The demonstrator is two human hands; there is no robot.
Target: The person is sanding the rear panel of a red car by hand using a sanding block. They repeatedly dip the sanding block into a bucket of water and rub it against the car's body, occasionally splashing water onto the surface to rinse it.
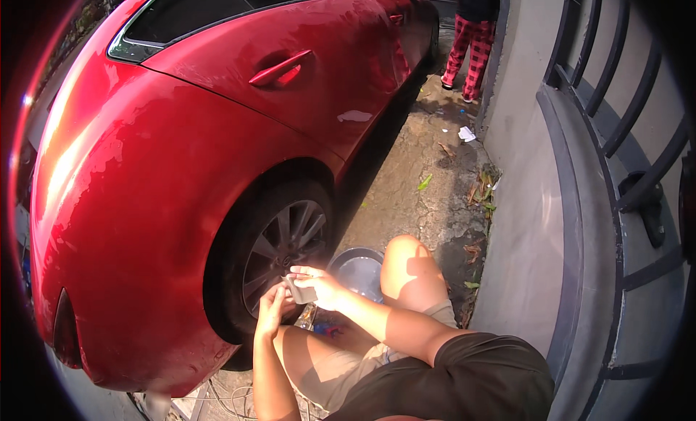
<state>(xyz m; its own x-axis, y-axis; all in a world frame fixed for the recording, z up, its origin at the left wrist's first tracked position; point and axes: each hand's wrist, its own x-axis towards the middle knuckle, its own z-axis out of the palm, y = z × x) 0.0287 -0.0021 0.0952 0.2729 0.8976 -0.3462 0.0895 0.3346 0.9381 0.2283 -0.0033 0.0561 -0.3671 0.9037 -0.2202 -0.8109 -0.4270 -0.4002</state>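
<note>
In front of the rear wheel of a red car, my two hands are together. My right hand grips a small, flat, grey-beige piece, with the thumb and fingers along its upper edge. Its exact kind I cannot make out. From the other side my left hand pinches at the same piece, its fingertips partly hidden. Just beyond my right wrist stands a grey basin on the ground, partly covered by my knee.
The red car fills the left side. A grey wall with dark bars runs along the right. Leaves and a white scrap lie on the concrete strip. Farther off stands a person in checked trousers. Wires lie below the bumper.
</note>
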